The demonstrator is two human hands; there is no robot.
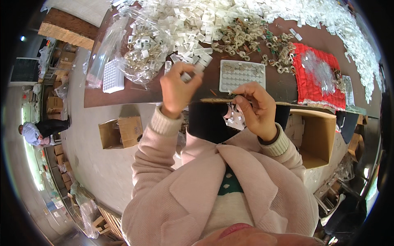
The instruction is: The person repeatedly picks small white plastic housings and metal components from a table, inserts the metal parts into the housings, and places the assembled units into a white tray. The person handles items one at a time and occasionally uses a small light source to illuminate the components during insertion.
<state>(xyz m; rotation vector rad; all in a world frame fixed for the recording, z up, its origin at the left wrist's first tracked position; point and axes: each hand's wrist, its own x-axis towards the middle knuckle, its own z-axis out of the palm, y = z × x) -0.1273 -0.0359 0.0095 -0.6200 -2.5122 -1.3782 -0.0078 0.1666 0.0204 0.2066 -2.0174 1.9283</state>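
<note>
Just beyond our left hand, which curls around white cases, lies a heap of more. To its right, our right hand pinches a small part below the tray; a loosened pinch could drop it off the table.

The left forearm and right forearm are reaching forward. The left hand is extending farther, its fingers curling toward the thumb. The right hand is angling inward, thumb and index fingertip pinching close together.
</note>
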